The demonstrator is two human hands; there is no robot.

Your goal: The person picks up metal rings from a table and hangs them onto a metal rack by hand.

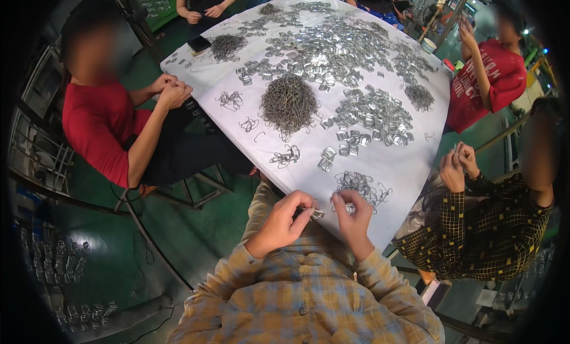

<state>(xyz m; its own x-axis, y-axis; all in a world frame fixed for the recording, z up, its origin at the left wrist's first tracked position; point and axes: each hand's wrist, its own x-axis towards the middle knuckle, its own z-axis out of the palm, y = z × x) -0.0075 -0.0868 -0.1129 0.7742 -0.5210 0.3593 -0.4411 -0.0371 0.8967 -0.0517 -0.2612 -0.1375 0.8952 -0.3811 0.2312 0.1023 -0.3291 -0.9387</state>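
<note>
Over the table's near edge, my left hand (pixel 284 222) pinches a small silver metal buckle (pixel 318 214) between thumb and fingers. To its right, my right hand (pixel 355 218) is closed in a pinch, slightly apart from the buckle. What its fingertips hold, if anything, I cannot make out. Just beyond that hand lies a loose pile of bent wire hooks (pixel 374 192). A few silver buckles (pixel 326 159) sit farther up the white table (pixel 255 151), below a wider heap of buckles (pixel 377 117). A tall mound of wire pieces (pixel 290 105) stands left of that heap.
A person in a red top (pixel 98 127) sits at the left, hands by the table edge. Another in a dark patterned top (pixel 475 231) sits at the right. More people stand around the far side. A dark phone (pixel 199 44) lies at the far left edge.
</note>
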